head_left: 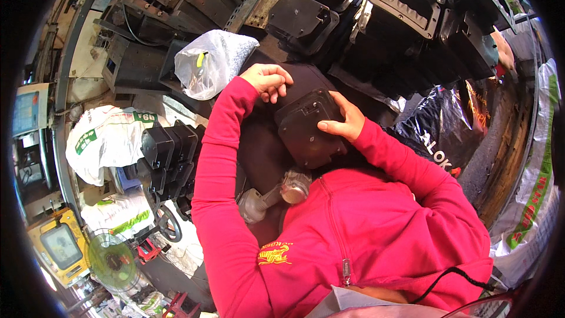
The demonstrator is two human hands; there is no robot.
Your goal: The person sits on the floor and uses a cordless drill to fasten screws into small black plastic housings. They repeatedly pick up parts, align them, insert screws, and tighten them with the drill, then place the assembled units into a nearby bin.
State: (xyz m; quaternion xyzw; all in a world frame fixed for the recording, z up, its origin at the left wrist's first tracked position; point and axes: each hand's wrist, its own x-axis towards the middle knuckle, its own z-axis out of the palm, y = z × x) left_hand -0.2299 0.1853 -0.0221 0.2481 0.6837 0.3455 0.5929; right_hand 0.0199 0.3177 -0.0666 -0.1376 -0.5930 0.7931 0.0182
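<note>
A black housing (307, 139) is gripped at its right edge by the right hand (349, 120), over the partly hidden lap (257, 144). Beside it the left hand (266, 80) is curled; whether anything is pinched cannot be told.

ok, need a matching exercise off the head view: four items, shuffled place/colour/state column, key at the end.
1. Right hand
2. Left hand
3. Fan
4. Left sleeve

A. Green, at the picture's lower left
B. Fingers curled, beside a translucent plastic bag
C. Pinkish red
D. Gripping a black case, thumb on top

Pairs: 1-D, 2-B, 3-A, 4-C
</note>
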